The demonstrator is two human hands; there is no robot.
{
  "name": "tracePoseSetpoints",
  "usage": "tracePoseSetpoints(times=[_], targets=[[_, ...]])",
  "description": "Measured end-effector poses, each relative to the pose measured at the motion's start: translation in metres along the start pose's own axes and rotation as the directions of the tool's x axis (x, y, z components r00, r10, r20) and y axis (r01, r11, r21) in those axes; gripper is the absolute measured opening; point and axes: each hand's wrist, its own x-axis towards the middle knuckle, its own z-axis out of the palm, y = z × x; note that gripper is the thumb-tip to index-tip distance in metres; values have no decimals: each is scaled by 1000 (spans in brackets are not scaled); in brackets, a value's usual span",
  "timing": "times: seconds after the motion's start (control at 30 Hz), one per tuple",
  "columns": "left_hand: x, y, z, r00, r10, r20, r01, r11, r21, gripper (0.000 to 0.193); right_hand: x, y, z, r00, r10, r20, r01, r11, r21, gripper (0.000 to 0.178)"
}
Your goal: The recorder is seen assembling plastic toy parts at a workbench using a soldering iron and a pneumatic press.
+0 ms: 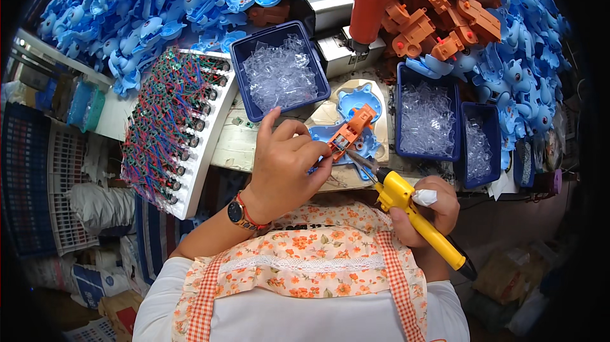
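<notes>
My right hand (431,210) is closed round a yellow soldering gun (413,215). Its metal tip reaches the near end of an orange plastic housing (359,121). My left hand (289,159) has thumb and fingertips pinched at the housing's left side, with one finger raised; whether a thin wire is also between them is too small to see. Beneath the housing lies a light blue animal-shaped plastic shell (359,99), set in a pale holder (383,102) on the bench. A bit of white wrapping (424,198) shows at a finger of my right hand.
A blue bin (237,62) of clear plastic pieces stands behind my left hand. Two more such bins (427,155) (478,183) are at right. A white rack (219,120) carries wired parts. Blue shells (149,8) and orange housings (413,27) are heaped behind; an orange-red tool (373,5) hangs above.
</notes>
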Motion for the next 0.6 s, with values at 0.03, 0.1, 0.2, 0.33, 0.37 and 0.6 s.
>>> tracePoseSetpoints(times=[0.03,0.1,0.2,0.33,0.37,0.6], targets=[[0,0,0,1000,0,0,0,1000,0,11,1,1,1,1000,-5,4,5,1000,16,47],[0,0,0,1000,-1,-3,1,1000,7,10,2,2,1,1000,-10,7,10,999,34,47],[0,-1,0,1000,-7,3,7,1000,11,10,3,4,1,999,-4,49,2,998,55,48],[0,-1,0,1000,0,-9,0,1000,9,10,4,3,1,1000,-10,9,10,998,57,48],[0,-1,0,1000,-2,-1,2,1000,9,10,4,3,1,1000,-13,2,13,998,62,47],[1,-1,0,1000,5,4,-5,1000,17,10,4,2,1,1000,-18,4,18,999,51,47]])
